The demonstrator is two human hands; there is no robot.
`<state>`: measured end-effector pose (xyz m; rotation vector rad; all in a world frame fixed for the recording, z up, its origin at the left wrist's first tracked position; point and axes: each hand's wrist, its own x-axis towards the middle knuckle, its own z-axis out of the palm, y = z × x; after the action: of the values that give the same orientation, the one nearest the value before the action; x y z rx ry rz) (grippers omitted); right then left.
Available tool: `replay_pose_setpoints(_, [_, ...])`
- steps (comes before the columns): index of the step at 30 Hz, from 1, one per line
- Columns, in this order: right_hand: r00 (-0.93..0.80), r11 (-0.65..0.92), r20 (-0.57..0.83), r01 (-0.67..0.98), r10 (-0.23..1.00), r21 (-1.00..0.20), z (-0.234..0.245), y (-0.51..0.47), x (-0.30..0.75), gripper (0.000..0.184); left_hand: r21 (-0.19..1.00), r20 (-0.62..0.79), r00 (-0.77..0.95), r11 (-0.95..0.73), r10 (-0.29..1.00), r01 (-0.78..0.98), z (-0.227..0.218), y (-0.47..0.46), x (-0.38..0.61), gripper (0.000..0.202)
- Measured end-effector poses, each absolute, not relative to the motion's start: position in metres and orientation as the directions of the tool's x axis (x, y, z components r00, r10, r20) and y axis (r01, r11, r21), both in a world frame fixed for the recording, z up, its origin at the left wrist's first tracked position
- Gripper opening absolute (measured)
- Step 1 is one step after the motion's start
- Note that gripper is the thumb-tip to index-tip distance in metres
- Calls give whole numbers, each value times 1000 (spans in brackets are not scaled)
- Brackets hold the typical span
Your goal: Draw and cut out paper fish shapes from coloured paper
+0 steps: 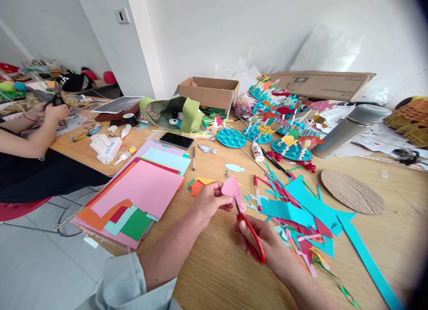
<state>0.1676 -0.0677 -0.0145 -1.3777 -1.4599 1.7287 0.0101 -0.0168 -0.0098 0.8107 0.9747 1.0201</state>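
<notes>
Between thumb and fingers, my left hand [214, 201] pinches a small piece of pink paper [231, 188] with a rounded outline. My right hand [262, 238] grips red-handled scissors [253, 239], whose blades reach up to the pink paper beside my left fingertips. Just beyond the hands lies a light blue fish-shaped cutout [234, 168]. A red pen [257, 193] rests to the right of the pink paper. Orange and yellow paper cutouts [199, 185] lie left of it, partly behind my left hand.
Stacked coloured paper [143, 189] covers the left side. Turquoise and red scraps [301, 203] spread at right, near a cardboard oval [352, 191]. A phone [176, 140], a glue bottle [257, 152], decorated fish models [290, 136] and a steel flask [351, 129] stand farther back. Another person's hands [50, 112] work at far left.
</notes>
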Motion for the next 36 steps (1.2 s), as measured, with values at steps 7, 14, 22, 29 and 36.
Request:
replay_pose_setpoints(7, [-380, -318, -379, 215, 844, -923, -14, -68, 167, 50, 898, -265, 221, 324, 938, -297, -10, -17, 10, 23])
replay_pose_setpoints(14, [-374, -314, -374, 212, 849, -925, -15, -68, 168, 50, 894, -271, 218, 329, 938, -304, -10, -17, 10, 23])
replay_pose_setpoints(22, [-380, -304, -369, 220, 848, -927, -17, -68, 169, 49, 889, -278, 214, 335, 937, -313, -9, -17, 10, 23])
replay_pose_setpoints(29, [-386, -294, -361, 223, 849, -929, -20, -67, 169, 48, 891, -280, 217, 337, 935, -303, -11, -17, 10, 25])
replay_pose_setpoints(36, [-399, -289, -359, 226, 844, -930, -17, -67, 169, 49, 899, -278, 210, 331, 937, -287, -10, -17, 11, 27])
